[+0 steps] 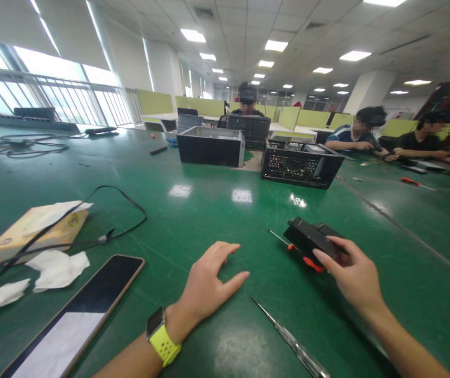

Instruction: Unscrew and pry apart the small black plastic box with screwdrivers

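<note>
My right hand (pixel 356 275) grips a flat black rectangular part (pixel 311 237) a little above the green table (pixel 193 220). Just under it lies a screwdriver with a red handle (pixel 305 260), its shaft pointing left. My left hand (pixel 209 286) rests open on the table, fingers spread, with a watch on a yellow strap (pixel 160 338) at the wrist. A second screwdriver with a clear handle (pixel 291 341) lies between my two arms.
A phone (pixel 79 315) lies at the near left, beside crumpled tissues (pixel 57 268), a tan box (pixel 35 231) and a black cable (pixel 122 210). Two black computer cases (pixel 211 147) (pixel 301 165) stand farther back. Three people sit at the far side.
</note>
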Motion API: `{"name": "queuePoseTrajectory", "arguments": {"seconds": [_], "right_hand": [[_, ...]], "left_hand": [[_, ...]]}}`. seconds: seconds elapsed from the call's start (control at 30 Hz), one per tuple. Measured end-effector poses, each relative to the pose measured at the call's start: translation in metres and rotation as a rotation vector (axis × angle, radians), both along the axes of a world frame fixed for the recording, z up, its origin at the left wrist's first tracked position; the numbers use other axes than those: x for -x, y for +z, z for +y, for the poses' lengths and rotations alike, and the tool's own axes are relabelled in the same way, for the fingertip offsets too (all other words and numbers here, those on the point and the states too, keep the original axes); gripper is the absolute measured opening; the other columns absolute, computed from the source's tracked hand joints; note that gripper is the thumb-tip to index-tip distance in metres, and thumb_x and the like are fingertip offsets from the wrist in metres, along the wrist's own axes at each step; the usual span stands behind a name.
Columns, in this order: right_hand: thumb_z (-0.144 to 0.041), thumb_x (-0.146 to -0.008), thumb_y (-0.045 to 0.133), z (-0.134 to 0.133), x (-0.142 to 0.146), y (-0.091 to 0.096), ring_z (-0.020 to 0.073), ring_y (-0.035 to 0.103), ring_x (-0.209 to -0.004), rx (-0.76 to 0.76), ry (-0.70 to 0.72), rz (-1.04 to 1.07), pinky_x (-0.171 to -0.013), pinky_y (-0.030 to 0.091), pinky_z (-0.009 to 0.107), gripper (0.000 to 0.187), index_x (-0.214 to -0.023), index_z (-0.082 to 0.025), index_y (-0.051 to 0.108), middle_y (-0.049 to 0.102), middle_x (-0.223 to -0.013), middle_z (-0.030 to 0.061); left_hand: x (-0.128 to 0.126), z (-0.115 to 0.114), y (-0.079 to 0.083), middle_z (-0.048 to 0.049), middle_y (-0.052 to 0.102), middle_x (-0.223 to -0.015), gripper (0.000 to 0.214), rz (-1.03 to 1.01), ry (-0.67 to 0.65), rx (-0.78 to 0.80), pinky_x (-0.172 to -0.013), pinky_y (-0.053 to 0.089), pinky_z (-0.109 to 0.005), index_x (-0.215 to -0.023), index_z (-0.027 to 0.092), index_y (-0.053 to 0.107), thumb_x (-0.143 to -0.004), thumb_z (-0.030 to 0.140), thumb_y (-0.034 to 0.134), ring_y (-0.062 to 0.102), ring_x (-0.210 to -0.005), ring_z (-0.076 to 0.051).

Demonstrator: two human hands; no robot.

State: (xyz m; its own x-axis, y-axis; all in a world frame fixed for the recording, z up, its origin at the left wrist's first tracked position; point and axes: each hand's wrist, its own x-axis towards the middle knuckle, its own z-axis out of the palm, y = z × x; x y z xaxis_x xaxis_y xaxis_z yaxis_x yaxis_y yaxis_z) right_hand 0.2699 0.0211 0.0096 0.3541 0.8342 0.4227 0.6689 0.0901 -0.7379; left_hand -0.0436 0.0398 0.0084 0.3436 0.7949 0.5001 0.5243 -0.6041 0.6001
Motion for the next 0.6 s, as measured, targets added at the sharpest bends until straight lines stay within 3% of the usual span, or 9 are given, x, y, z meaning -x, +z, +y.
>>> {"name": "queuePoseTrajectory", "arguments": {"seconds": [0.07,0.13,0.27,0.4,0.53,0.6], "right_hand": [[-0.06,-0.07,0.068,0.007,-0.016,-0.004,0.0226,0.064,-0.068,0.003,-0.163,-0.144,-0.063,0.051,0.035,0.056,-0.105,-0.016,0.066,0.069,-0.095,0.009],[-0.061,-0.071,0.065,0.012,-0.024,-0.008,0.024,0.064,-0.068,0.048,-0.223,-0.265,-0.065,0.051,0.038,0.056,-0.104,-0.015,0.068,0.069,-0.098,0.0108],[-0.057,-0.071,0.065,0.015,-0.019,-0.011,0.027,0.065,-0.072,0.115,-0.211,-0.319,-0.067,0.052,0.041,0.056,-0.105,-0.013,0.068,0.068,-0.1,0.014],[-0.058,-0.076,0.059,0.01,-0.017,0.0,0.0211,0.067,-0.064,0.124,-0.197,-0.322,-0.061,0.052,0.035,0.06,-0.118,-0.016,0.061,0.064,-0.113,0.0139],[-0.056,-0.076,0.054,0.011,-0.051,0.006,0.024,0.064,-0.066,0.104,-0.352,-0.393,-0.065,0.05,0.039,0.051,-0.109,-0.017,0.064,0.063,-0.108,0.0139],[-0.055,-0.069,0.059,0.016,-0.071,0.0,0.0262,0.063,-0.07,0.163,-0.32,-0.399,-0.069,0.05,0.042,0.057,-0.109,-0.015,0.065,0.063,-0.106,0.0161]], "left_hand": [[-0.001,0.001,-0.002,-0.0067,0.065,-0.106,0.039,0.012,-0.001,-0.002,-0.082,0.053,-0.036,-0.119,0.021,0.059,-0.083,0.032,0.069,0.062,-0.09,-0.022],[-0.001,0.002,-0.004,-0.0064,0.065,-0.104,0.037,0.019,-0.002,-0.009,-0.082,0.052,-0.037,-0.119,0.021,0.059,-0.084,0.032,0.068,0.062,-0.09,-0.022],[0.001,0.002,-0.006,-0.0059,0.065,-0.1,0.034,0.032,-0.007,-0.036,-0.082,0.052,-0.037,-0.118,0.02,0.058,-0.087,0.031,0.066,0.062,-0.089,-0.022],[0.001,0.001,-0.004,-0.0055,0.065,-0.097,0.032,0.038,-0.009,-0.065,-0.08,0.051,-0.036,-0.117,0.019,0.059,-0.087,0.029,0.064,0.061,-0.089,-0.022],[0.0,0.0,-0.002,-0.006,0.064,-0.097,0.03,0.052,-0.006,-0.082,-0.08,0.051,-0.036,-0.116,0.018,0.059,-0.088,0.029,0.063,0.061,-0.089,-0.022],[0.0,0.0,-0.002,-0.0062,0.064,-0.097,0.029,0.06,-0.009,-0.091,-0.079,0.051,-0.037,-0.116,0.018,0.059,-0.089,0.029,0.063,0.061,-0.088,-0.022]]}}
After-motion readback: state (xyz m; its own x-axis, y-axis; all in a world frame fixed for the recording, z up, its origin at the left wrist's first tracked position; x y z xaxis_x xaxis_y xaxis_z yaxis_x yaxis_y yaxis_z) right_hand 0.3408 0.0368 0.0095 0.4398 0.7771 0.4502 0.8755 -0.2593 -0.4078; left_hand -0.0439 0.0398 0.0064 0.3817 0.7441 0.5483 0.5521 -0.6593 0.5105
